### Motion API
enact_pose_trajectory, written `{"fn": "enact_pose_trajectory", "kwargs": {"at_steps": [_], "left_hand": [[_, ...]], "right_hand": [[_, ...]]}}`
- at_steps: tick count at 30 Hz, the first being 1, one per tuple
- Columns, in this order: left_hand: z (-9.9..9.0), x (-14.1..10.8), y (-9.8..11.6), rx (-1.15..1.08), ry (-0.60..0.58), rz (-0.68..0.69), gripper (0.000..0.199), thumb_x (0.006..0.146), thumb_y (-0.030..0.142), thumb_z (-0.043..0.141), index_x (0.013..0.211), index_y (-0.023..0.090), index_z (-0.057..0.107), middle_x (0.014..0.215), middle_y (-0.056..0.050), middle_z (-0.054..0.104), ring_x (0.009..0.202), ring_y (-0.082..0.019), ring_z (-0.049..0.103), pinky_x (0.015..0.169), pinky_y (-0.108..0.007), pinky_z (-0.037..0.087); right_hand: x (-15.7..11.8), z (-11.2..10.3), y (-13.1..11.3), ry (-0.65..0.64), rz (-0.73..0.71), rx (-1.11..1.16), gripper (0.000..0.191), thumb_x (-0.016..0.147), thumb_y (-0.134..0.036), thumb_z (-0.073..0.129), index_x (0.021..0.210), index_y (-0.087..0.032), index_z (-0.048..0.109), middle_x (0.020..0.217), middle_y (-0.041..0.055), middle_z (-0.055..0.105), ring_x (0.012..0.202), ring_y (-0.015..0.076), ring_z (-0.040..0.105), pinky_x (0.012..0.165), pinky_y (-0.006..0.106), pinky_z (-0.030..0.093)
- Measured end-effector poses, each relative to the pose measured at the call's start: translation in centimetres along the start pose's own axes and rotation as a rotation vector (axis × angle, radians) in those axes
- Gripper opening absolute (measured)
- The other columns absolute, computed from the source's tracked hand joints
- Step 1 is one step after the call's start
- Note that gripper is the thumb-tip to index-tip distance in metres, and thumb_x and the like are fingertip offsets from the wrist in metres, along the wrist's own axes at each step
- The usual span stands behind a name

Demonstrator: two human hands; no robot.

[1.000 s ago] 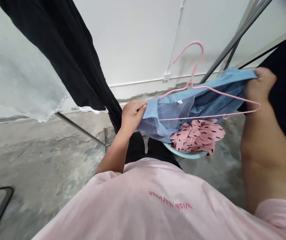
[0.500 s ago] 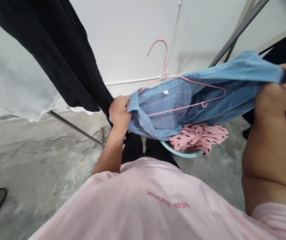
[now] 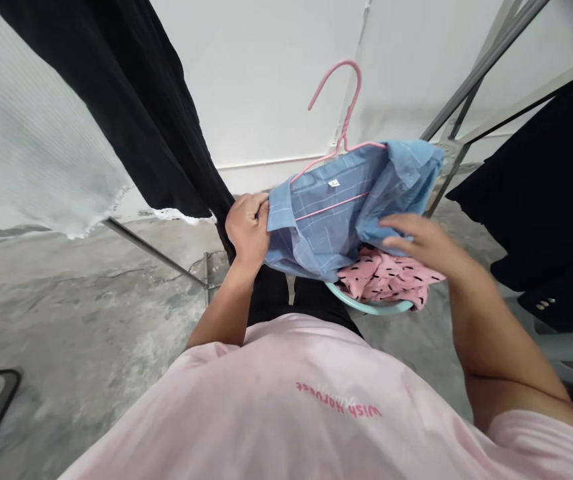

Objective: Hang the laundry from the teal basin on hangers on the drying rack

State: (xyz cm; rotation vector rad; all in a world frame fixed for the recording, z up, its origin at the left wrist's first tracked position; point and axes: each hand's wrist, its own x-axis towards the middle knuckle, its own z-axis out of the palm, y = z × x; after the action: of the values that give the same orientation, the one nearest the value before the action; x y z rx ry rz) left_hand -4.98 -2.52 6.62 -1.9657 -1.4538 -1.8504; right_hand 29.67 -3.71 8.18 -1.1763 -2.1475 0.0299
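Observation:
A blue checked shirt (image 3: 323, 207) hangs on a pink hanger (image 3: 350, 120), its hook pointing up and its lower bar showing inside the collar. My left hand (image 3: 249, 227) is closed round the shirt's left shoulder, and whether the hanger's end is also in that grip is hidden. At the shirt's right front panel is my right hand (image 3: 419, 243), fingers stretched and apart, the fingertips against or just in front of the cloth. Below the shirt, a pink garment with black marks (image 3: 391, 277) lies heaped in a light blue basin (image 3: 366, 308).
Black cloth (image 3: 156, 120) and a whitish textured cloth (image 3: 41, 133) hang at the left. Dark navy clothing (image 3: 556, 180) hangs at the right beside a grey metal rack (image 3: 481, 67). A white wall (image 3: 266, 80) stands ahead; the floor (image 3: 116, 333) is grey concrete.
My right hand has let go of the shirt's stretched right side and come inward to its front. The shirt's right side now drapes over the hanger. My left hand keeps its hold.

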Motion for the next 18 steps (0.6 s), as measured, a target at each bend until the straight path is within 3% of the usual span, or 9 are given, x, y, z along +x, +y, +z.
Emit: {"fn": "enact_pose_trajectory", "kwargs": {"at_steps": [4,5,6,8,10,13,15,18], "left_hand": [[-0.3,-0.3,0.3,-0.043,0.013,0.083,0.028,0.099,0.032,0.051,0.088,0.018,0.072,0.071,0.0,0.06,0.068,-0.013,0.054,0.064,-0.028,0.038],[-0.3,-0.3,0.4,-0.045,0.002,0.099,0.028,0.1,0.032,0.05,0.089,0.019,0.073,0.071,-0.001,0.06,0.068,-0.013,0.055,0.064,-0.028,0.038],[-0.3,-0.4,0.6,-0.046,-0.008,0.114,0.029,0.1,0.032,0.049,0.09,0.019,0.073,0.071,-0.001,0.06,0.069,-0.013,0.055,0.065,-0.028,0.039],[-0.3,-0.6,1.1,-0.053,-0.018,0.143,0.03,0.1,0.033,0.048,0.09,0.02,0.073,0.072,-0.001,0.061,0.07,-0.014,0.056,0.066,-0.028,0.04],[-0.3,-0.7,1.4,-0.052,-0.022,0.148,0.032,0.099,0.035,0.047,0.088,0.02,0.073,0.071,-0.001,0.062,0.07,-0.014,0.057,0.068,-0.028,0.041],[-0.3,-0.6,1.4,-0.041,-0.082,0.083,0.034,0.099,0.037,0.046,0.086,0.021,0.073,0.072,-0.002,0.064,0.072,-0.015,0.058,0.07,-0.029,0.043],[-0.4,-0.3,1.1,-0.074,-0.161,0.002,0.03,0.097,0.036,0.049,0.086,0.021,0.072,0.077,-0.003,0.067,0.077,-0.017,0.061,0.074,-0.029,0.045],[-0.3,0.1,0.8,-0.225,-0.348,-0.117,0.022,0.091,0.032,0.053,0.086,0.02,0.071,0.088,-0.004,0.072,0.085,-0.018,0.064,0.079,-0.029,0.047]], "right_hand": [[1.3,-4.7,2.6,0.579,0.007,-0.203,0.03,0.087,-0.044,0.062,0.089,-0.017,0.073,0.087,0.0095,0.071,0.083,0.0213,0.066,0.064,0.03,0.049],[1.7,-5.7,3.1,0.638,-0.012,-0.261,0.034,0.085,-0.047,0.064,0.093,-0.016,0.073,0.09,0.0108,0.071,0.089,0.0238,0.066,0.062,0.029,0.047],[2.1,-6.4,3.4,0.634,-0.047,-0.308,0.039,0.084,-0.052,0.064,0.097,-0.016,0.073,0.096,0.0118,0.071,0.096,0.0261,0.066,0.064,0.03,0.047],[2.8,-7.3,3.6,0.476,-0.115,-0.339,0.046,0.084,-0.059,0.06,0.102,-0.017,0.071,0.101,0.0111,0.07,0.102,0.0265,0.064,0.074,0.034,0.049],[3.3,-7.7,3.4,0.2,-0.095,-0.253,0.046,0.087,-0.061,0.055,0.096,-0.017,0.069,0.092,0.0077,0.069,0.088,0.0198,0.065,0.076,0.031,0.048],[3.7,-7.8,2.7,-0.126,0.029,-0.063,0.046,0.086,-0.061,0.055,0.079,-0.015,0.062,0.07,0.002,0.059,0.062,0.0103,0.053,0.058,0.022,0.041],[3.6,-7.9,2.3,-0.151,0.077,-0.022,0.047,0.084,-0.061,0.057,0.072,-0.015,0.058,0.063,0.0003,0.051,0.057,0.0086,0.046,0.052,0.021,0.035],[3.4,-7.4,1.8,-0.035,0.074,-0.062,0.047,0.082,-0.058,0.059,0.066,-0.015,0.056,0.06,0.0002,0.049,0.055,0.0085,0.043,0.051,0.022,0.032]]}}
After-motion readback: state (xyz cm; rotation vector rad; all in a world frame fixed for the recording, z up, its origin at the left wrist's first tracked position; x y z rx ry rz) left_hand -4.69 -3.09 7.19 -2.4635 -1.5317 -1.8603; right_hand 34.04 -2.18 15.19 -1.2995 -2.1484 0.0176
